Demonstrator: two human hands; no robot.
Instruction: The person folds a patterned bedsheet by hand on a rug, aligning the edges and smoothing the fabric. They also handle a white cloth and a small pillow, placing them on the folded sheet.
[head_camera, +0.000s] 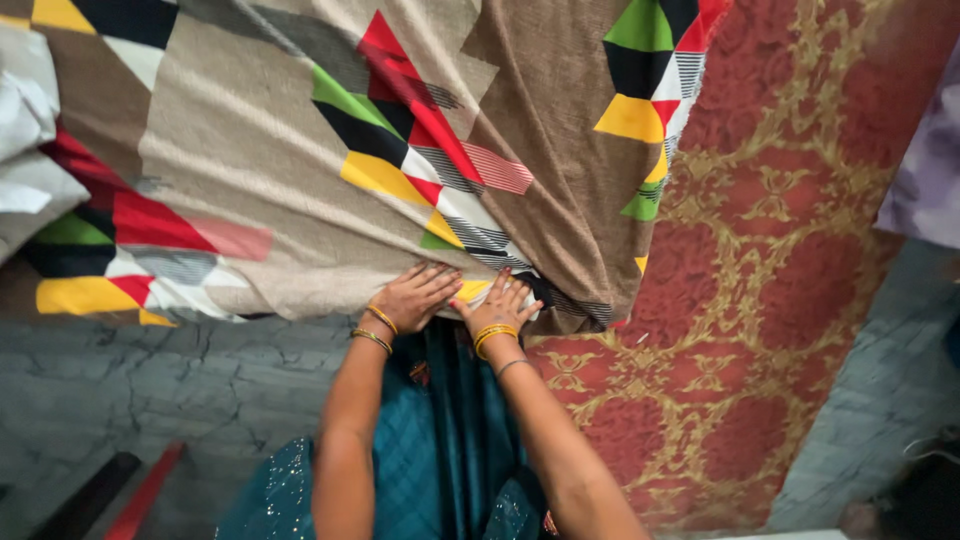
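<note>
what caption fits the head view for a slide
Left hand and right hand press flat on the near edge of a beige geometric-print cloth beside a red patterned fabric.

Patterned cloth (300, 160) spread across the floor (120, 390), its right edge overlapping a carpet (780, 300), both hands side by side on the cloth's near edge, left hand (415, 297) beside right hand (498, 305)

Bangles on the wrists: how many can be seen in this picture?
4, perhaps more hidden. Left wrist: two gold bangles, one near the hand, one lower. Right wrist: a thick gold bangle stack, counted as one, and a thin bangle lower on the arm.
</note>
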